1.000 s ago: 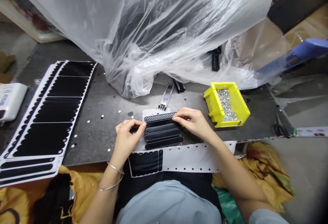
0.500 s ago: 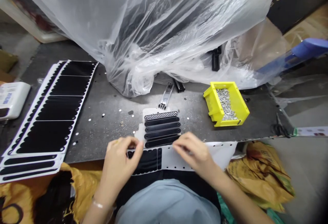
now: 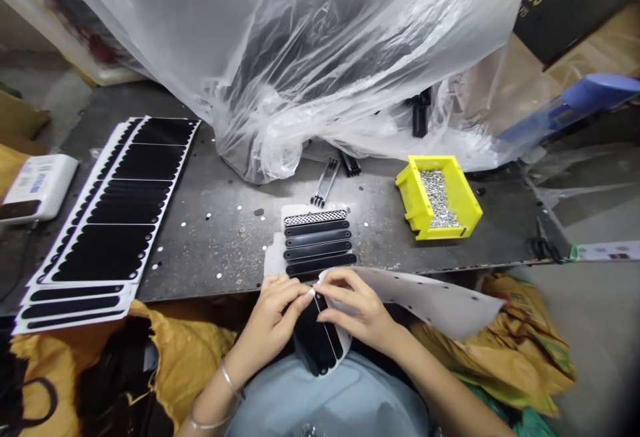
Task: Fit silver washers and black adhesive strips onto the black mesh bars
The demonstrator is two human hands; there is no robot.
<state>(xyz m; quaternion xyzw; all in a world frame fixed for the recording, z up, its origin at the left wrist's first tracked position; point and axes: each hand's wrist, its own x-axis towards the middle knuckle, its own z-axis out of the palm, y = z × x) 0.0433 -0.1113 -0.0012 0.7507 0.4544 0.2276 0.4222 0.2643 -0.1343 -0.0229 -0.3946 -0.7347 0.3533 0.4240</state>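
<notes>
Left hand (image 3: 273, 328) and right hand (image 3: 353, 307) hold a narrow pinch grip on a white perforated backing sheet (image 3: 420, 300) bearing a black scalloped strip (image 3: 315, 340), partly hidden, beyond the front edge of the grey worktop (image 3: 200, 270).

Yellow parts bin (image 3: 463, 205) of small silver parts (image 3: 436, 198); clear plastic sheeting (image 3: 300, 57); black scissors (image 3: 543, 248)

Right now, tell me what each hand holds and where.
The left hand and right hand both pinch a white perforated backing sheet at the end bearing the black scalloped sticker; the fingers hide the exact grip.
</notes>
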